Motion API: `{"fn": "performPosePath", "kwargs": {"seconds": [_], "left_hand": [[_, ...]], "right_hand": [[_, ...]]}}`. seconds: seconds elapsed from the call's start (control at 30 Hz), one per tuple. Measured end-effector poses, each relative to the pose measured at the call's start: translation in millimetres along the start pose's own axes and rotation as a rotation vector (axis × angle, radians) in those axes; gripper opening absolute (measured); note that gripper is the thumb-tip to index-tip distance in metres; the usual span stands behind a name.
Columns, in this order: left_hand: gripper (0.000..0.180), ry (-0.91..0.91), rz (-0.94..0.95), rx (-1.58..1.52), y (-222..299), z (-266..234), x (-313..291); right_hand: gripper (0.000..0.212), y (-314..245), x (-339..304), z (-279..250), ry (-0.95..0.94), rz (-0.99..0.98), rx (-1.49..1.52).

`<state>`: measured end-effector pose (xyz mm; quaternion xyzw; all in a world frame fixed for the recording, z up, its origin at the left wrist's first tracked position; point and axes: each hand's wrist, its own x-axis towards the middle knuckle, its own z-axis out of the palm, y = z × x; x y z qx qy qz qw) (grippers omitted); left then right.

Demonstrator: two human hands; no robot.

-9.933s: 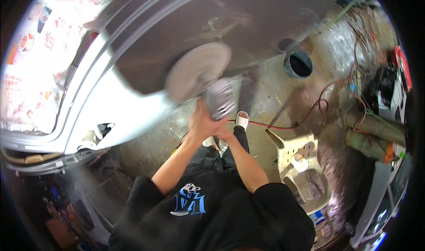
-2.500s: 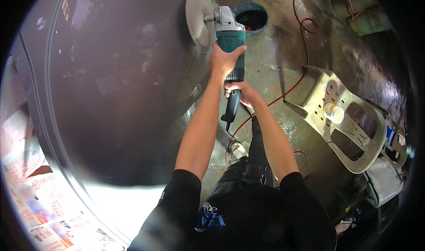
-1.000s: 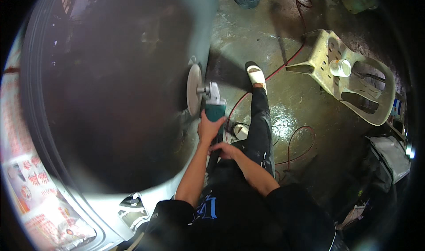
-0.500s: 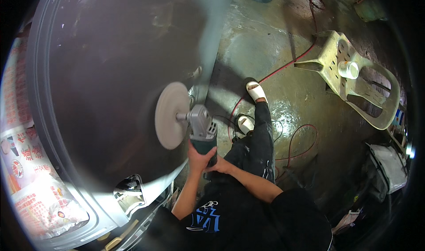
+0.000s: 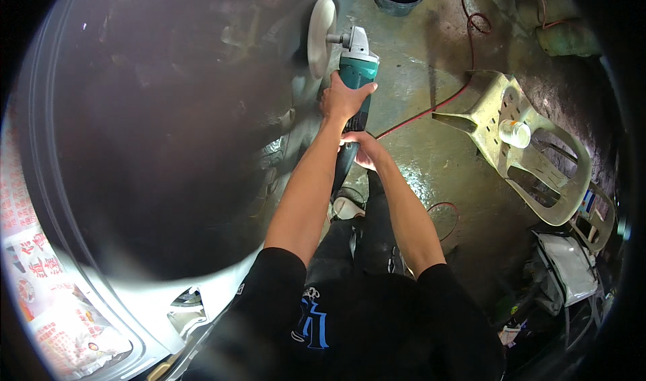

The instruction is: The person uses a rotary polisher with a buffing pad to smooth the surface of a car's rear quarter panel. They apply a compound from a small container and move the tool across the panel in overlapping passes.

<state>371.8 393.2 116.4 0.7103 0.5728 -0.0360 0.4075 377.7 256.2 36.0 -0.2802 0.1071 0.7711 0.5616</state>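
A teal and black power polisher [image 5: 359, 71] with a grey head is held out in front of me, its round whitish pad [image 5: 321, 36] facing the dark, glossy car body panel [image 5: 168, 145]. Whether the pad touches the panel I cannot tell. My left hand [image 5: 345, 102] wraps round the polisher's teal and black body just behind the head. Lower down, my right hand [image 5: 364, 149] grips the rear part of the same tool. Its fingers are partly hidden behind the handle.
A pale plastic chair [image 5: 501, 112] at the right carries a white jar [image 5: 515, 133]. A red hose [image 5: 431, 110] curls over the wet floor. Beyond stands a dark bucket [image 5: 398, 8]. Printed paper [image 5: 54, 267] covers the left edge; a grey-white bag [image 5: 568, 267] lies at lower right.
Both hands have carried the polisher away from my body, forward and to the right along the panel. My arms are now stretched out, and the pad appears more edge-on.
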Motion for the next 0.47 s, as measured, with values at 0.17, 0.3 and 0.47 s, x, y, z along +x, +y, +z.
{"fn": "performPosePath", "kwargs": {"seconds": [0.17,0.3,0.47], "left_hand": [[0.106,0.032,0.042,-0.007,-55,2,-53],[0.101,0.056,0.022,-0.122,-152,-19,-146],[0.097,0.073,0.201,-0.459,-235,-53,-278]], "right_hand": [[0.027,84,-6,-26,0.051,0.043,-0.221],[0.04,208,-32,-8,-0.079,-0.08,-0.199],[0.103,352,-65,4,-0.181,-0.246,-0.55]]}}
